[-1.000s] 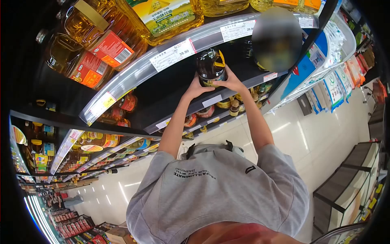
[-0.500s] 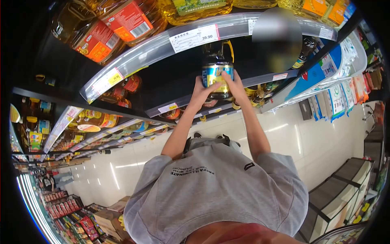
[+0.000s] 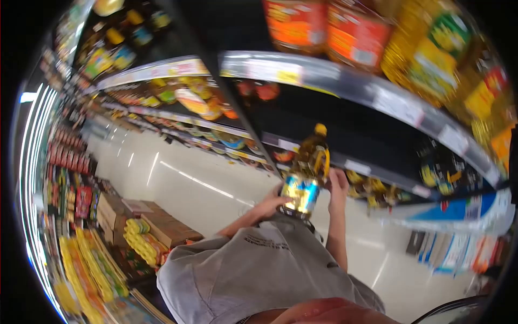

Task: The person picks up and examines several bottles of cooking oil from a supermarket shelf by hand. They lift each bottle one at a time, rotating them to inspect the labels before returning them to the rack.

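Note:
A large cooking oil bottle (image 3: 301, 190) with a yellow cap, a yellow handle and a shiny blue and yellow label is held upright, slightly tilted, before my chest. My left hand (image 3: 273, 202) is closed around its lower left side, thumb across the label. On the other side, my right hand (image 3: 338, 184) is close beside the bottle below the handle; its fingers are smeared by motion, and whether they touch the bottle cannot be made out.
Ahead runs a dark shelf with a price-tag rail (image 3: 372, 97); big oil bottles (image 3: 431, 59) stand above it. Lower shelves hold more bottles (image 3: 372, 189). Cardboard boxes (image 3: 162, 224) and yellow packs (image 3: 89, 264) lie at left. White packs (image 3: 453, 251) hang at right.
The bottle has come out from the shelf toward my chest. My left hand stays on it; my right hand has shifted from the label to beside the handle. My view has swung left.

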Demonstrator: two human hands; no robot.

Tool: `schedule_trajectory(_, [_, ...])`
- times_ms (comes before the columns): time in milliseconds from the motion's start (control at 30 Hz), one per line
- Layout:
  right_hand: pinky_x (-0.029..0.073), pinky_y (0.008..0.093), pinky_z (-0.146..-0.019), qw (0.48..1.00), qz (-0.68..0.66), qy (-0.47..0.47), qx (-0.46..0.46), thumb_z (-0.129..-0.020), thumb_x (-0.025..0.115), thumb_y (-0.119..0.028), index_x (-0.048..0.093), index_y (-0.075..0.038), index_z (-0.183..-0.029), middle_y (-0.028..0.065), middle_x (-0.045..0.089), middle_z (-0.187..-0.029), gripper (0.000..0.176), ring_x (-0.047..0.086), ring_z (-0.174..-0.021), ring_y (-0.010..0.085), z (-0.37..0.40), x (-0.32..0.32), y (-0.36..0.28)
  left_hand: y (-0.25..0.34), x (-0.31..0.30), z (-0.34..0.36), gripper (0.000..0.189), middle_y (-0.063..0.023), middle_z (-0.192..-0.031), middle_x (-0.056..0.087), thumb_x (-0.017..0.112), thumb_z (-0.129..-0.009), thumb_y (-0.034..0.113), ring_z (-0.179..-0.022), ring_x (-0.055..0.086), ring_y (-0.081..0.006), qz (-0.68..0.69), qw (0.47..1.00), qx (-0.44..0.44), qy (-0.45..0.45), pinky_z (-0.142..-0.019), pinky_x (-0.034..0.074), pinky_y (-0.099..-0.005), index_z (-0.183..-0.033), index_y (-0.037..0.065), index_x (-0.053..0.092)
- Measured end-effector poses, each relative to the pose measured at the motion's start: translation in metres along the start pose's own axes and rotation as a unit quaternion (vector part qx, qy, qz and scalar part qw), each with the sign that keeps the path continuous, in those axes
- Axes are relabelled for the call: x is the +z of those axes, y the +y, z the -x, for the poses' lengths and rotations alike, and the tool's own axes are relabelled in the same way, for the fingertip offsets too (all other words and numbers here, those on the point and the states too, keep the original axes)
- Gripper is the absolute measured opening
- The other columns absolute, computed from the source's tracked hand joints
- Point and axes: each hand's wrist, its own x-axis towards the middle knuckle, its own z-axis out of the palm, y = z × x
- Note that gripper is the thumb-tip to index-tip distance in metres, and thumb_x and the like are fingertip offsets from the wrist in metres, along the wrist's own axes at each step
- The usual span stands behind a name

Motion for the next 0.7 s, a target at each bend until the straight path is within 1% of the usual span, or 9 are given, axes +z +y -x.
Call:
schedule_trajectory(100, [0.046, 0.0240, -0.064, 0.991, -0.018, -0.113, 0.064, -0.096, 0.061, -0.026, 0.063, -0.006, -0.100, -0.0010, 0.062, -0.082, 0.020, 0.058, -0.071, 0.0081, -0.003, 0.043, -0.021, 0.028, -0.013, 0.042, 0.095, -0.0158, -0.143, 0.046, 0.075, -0.078, 0.010, -0.130, 0.047, -0.0245, -0.043, 0.999, -0.015, 0.000, -0.110, 0.038, -0.0361, -0.153, -0.001, 0.018])
schedule_trajectory(167, [0.050, 0.0289, -0.064, 0.968, -0.104, -0.188, 0.133, -0.096, 0.060, -0.025, 0.062, -0.005, -0.100, 0.0020, 0.063, -0.085, 0.020, 0.062, -0.073, 0.0126, -0.002, 0.073, -0.023, 0.041, -0.026, 0.066, 0.097, -0.0154, -0.144, 0.045, 0.077, -0.077, 0.015, -0.133, 0.044, -0.0242, -0.083, 0.996, -0.015, 0.037, -0.112, 0.033, -0.0362, -0.153, -0.001, 0.019])
schedule_trajectory(233, [0.052, 0.0302, -0.060, 0.944, -0.136, -0.185, 0.237, -0.096, 0.060, -0.026, 0.060, -0.005, -0.097, 0.0053, 0.062, -0.079, 0.020, 0.061, -0.066, 0.0167, 0.007, 0.106, -0.032, 0.046, -0.049, 0.081, 0.100, -0.0140, -0.145, 0.044, 0.079, -0.075, 0.017, -0.134, 0.042, -0.0241, -0.047, 0.998, 0.026, 0.013, -0.114, 0.030, -0.0360, -0.153, 0.000, 0.019])
schedule_trajectory(300, [0.048, 0.0279, -0.054, 0.934, -0.098, -0.266, 0.217, -0.095, 0.060, -0.028, 0.059, -0.006, -0.095, 0.0044, 0.057, -0.069, 0.022, 0.056, -0.057, 0.0159, 0.011, 0.140, -0.027, 0.044, -0.085, 0.087, 0.102, -0.0121, -0.149, 0.040, 0.082, -0.073, 0.017, -0.137, 0.038, -0.0223, -0.070, 0.994, 0.086, -0.018, -0.115, 0.028, -0.0359, -0.153, 0.001, 0.021])
schedule_trajectory(367, [0.035, 0.0265, -0.044, 0.941, -0.074, -0.265, 0.198, -0.096, 0.060, -0.029, 0.056, -0.009, -0.084, -0.0010, 0.045, -0.056, 0.024, 0.045, -0.048, 0.0115, 0.023, 0.184, -0.020, 0.049, -0.121, 0.095, 0.106, -0.0116, -0.148, 0.040, 0.083, -0.070, 0.016, -0.136, 0.037, -0.0223, -0.106, 0.986, 0.127, -0.016, -0.115, 0.027, -0.0364, -0.153, 0.002, 0.019])
schedule_trajectory(500, [0.028, 0.0234, -0.041, 0.931, -0.045, -0.305, 0.197, -0.095, 0.063, -0.023, 0.046, -0.013, -0.073, -0.0065, 0.037, -0.053, 0.029, 0.036, -0.043, 0.0057, 0.052, 0.272, -0.011, 0.082, -0.172, 0.131, 0.108, -0.0109, -0.146, 0.042, 0.085, -0.068, 0.015, -0.135, 0.039, -0.0231, -0.045, 0.991, 0.123, -0.020, -0.114, 0.028, -0.0373, -0.153, 0.003, 0.020])
schedule_trajectory(633, [0.023, 0.0215, -0.041, 0.917, 0.009, -0.364, 0.162, -0.091, 0.067, -0.016, 0.057, -0.008, -0.084, -0.0082, 0.039, -0.055, 0.015, 0.030, -0.042, 0.0022, 0.087, 0.357, -0.014, 0.098, -0.236, 0.143, 0.106, -0.0097, -0.143, 0.045, 0.086, -0.065, 0.012, -0.135, 0.040, -0.0232, -0.017, 0.987, 0.146, -0.071, -0.114, 0.029, -0.0394, -0.151, 0.004, 0.023])
schedule_trajectory(667, [0.028, 0.0199, -0.045, 0.913, -0.018, -0.372, 0.165, -0.088, 0.071, -0.013, 0.063, -0.002, -0.093, -0.0077, 0.049, -0.062, 0.014, 0.038, -0.048, 0.0011, 0.096, 0.376, -0.018, 0.104, -0.248, 0.150, 0.106, -0.0093, -0.142, 0.045, 0.086, -0.064, 0.012, -0.135, 0.040, -0.0234, -0.013, 0.984, 0.158, -0.082, -0.115, 0.029, -0.0401, -0.150, 0.004, 0.024])
schedule_trajectory(700, [0.028, 0.0199, -0.045, 0.915, -0.018, -0.367, 0.166, -0.088, 0.071, -0.013, 0.063, -0.002, -0.093, -0.0077, 0.049, -0.062, 0.014, 0.038, -0.048, 0.0011, 0.099, 0.391, -0.014, 0.107, -0.268, 0.152, 0.106, -0.0093, -0.142, 0.045, 0.086, -0.064, 0.012, -0.135, 0.040, -0.0234, -0.011, 0.984, 0.154, -0.084, -0.115, 0.029, -0.0401, -0.150, 0.004, 0.024])
